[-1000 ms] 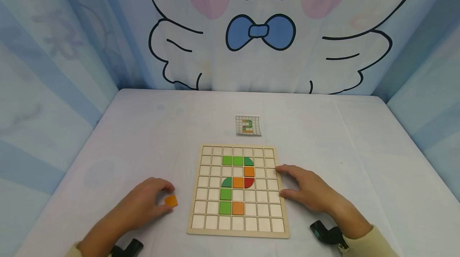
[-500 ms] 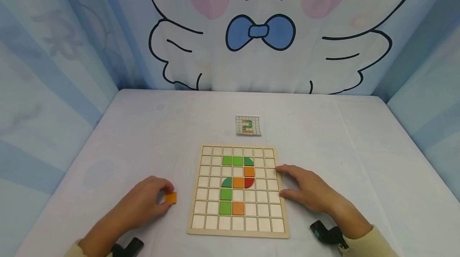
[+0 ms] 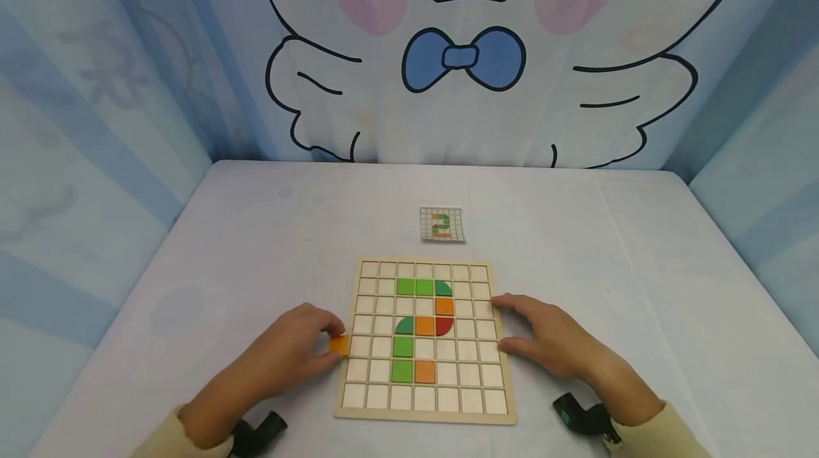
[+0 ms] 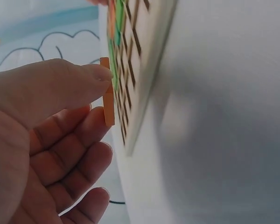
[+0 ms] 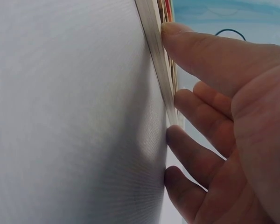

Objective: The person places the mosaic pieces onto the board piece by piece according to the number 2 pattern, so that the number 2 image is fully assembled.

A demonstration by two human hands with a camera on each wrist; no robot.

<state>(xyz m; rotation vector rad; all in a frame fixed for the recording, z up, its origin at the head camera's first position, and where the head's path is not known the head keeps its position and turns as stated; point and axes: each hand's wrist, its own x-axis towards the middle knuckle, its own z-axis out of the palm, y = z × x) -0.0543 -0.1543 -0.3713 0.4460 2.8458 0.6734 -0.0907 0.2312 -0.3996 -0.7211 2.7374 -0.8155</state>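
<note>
My left hand (image 3: 288, 350) pinches an orange square tile (image 3: 339, 345) between thumb and fingers, at the left edge of the wooden grid board (image 3: 425, 417). The left wrist view shows the tile (image 4: 108, 95) edge-on, with the board's frame (image 4: 151, 79) behind it. At the board's right edge my right hand (image 3: 555, 336) rests thumb and fingertips against the frame, its fingers relaxed. Green, orange and red tiles sit in several cells of the board. Among them are an orange square (image 3: 424, 372), a green square (image 3: 402, 371) and a red rounded piece (image 3: 443, 326).
A small card (image 3: 441, 224) printed with a coloured grid pattern lies beyond the board. White cloth (image 3: 256, 230) covers the table, and a curtain with a cartoon print (image 3: 461, 116) hangs behind it. Black wrist cameras sit by both sleeves.
My left hand has turned the orange tile in its fingers and carried it right to the board's left edge. The right hand has stayed where it was.
</note>
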